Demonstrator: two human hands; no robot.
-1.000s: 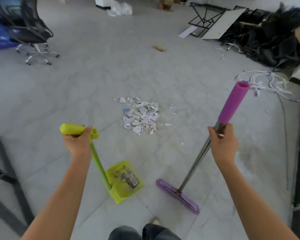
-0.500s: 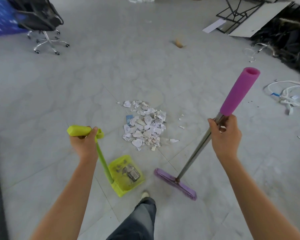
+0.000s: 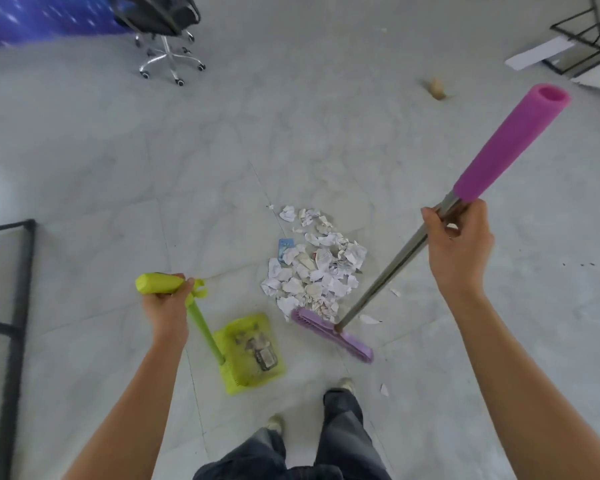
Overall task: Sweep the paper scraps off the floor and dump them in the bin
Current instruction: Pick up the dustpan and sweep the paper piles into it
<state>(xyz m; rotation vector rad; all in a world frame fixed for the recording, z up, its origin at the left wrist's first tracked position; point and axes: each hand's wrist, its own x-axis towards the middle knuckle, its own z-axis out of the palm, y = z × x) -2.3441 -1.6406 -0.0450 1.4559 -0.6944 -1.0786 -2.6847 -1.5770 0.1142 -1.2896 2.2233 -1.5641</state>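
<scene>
Paper scraps (image 3: pixel 314 268) lie heaped on the floor (image 3: pixel 84 168), ahead between both hands. The right hand (image 3: pixel 459 244) grips the broom (image 3: pixel 506 146), whose head touches the pile's near edge. The left hand (image 3: pixel 168 303) grips the dustpan (image 3: pixel 248 355) handle, the pan near the pile's near-left side.

White paper scraps (image 3: pixel 314 268) heaped beside purple broom (image 3: pixel 333 332).

floor (image 3: pixel 326 133): pale grey tiles | paper scraps (image 3: pixel 314 268): heaped mid-floor, a few strays to the right | broom (image 3: pixel 388 271): head at heap's near edge | dustpan (image 3: pixel 238 341): just left of broom head | office chair (image 3: pixel 167 36): far left
</scene>
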